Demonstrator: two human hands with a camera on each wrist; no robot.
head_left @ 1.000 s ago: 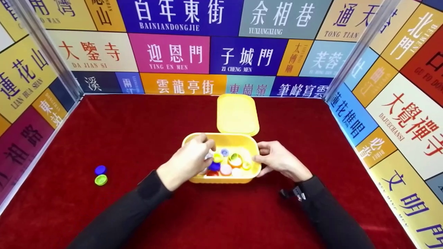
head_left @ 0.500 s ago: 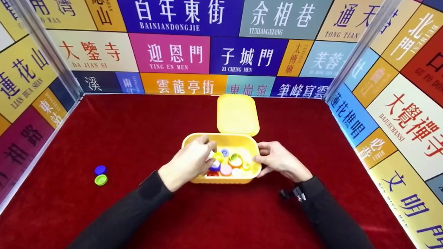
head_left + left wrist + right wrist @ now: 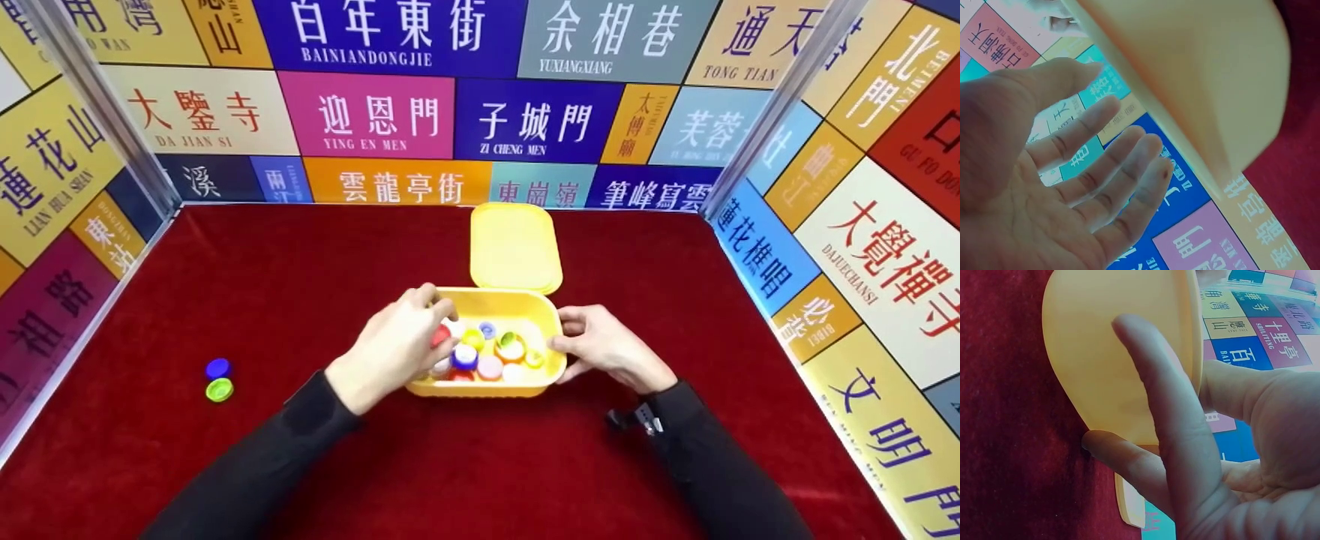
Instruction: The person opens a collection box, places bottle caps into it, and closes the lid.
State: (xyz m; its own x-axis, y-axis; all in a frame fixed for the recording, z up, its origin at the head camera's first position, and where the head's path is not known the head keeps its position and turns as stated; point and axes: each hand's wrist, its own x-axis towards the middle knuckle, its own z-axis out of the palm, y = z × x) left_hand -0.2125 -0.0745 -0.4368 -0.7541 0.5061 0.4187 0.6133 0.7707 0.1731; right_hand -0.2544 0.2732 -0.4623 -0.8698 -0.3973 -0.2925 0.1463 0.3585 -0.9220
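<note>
A yellow plastic box (image 3: 480,390) full of small coloured plastic bottle caps stands on the red cloth. My left hand (image 3: 394,341) hovers over the box's left end. In the left wrist view its fingers (image 3: 1100,199) are loosely bent and spread above the rim, nothing between them. In the head view a red cap (image 3: 440,335) shows in the gap between thumb and index finger. My right hand (image 3: 615,349) grips the box's right end, thumb on the rim and fingers round the outer wall, as the right wrist view also shows. A blue-and-white cap (image 3: 465,357) lies near the left fingertips.
The box's yellow lid (image 3: 515,247) lies open behind it. A blue cap (image 3: 218,369) and a green cap (image 3: 219,390) sit together on the cloth at the left. Sign-printed walls (image 3: 375,112) enclose the table at the back and sides.
My left hand went on moving among the caps, then drew up and left toward the box's rim. The blue cap turned to show a white top. My right hand has stayed put.
</note>
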